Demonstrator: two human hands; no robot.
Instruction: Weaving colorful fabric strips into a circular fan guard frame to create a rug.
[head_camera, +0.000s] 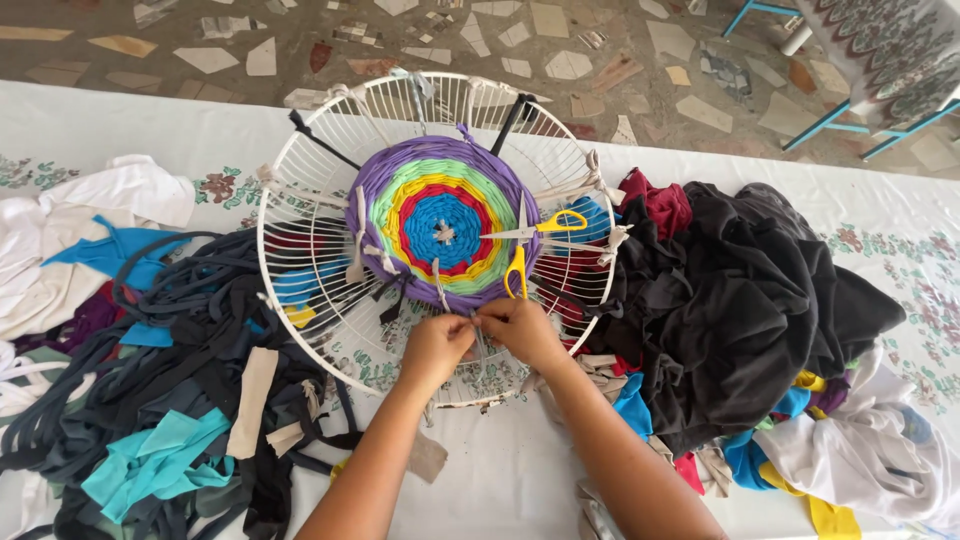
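In the lower middle of the frame, the left hand and the right hand meet, both pinched on a pale strip at the near edge of the white wire frame. Yellow scissors lie on the round weaving.

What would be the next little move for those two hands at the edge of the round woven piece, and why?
Probably pull the pale fabric strip snug. Both the left hand and the right hand pinch it together at the near side of the white wire frame, just below the purple outer ring of the woven circle. It looks like a knot being made, though the fingers hide it.
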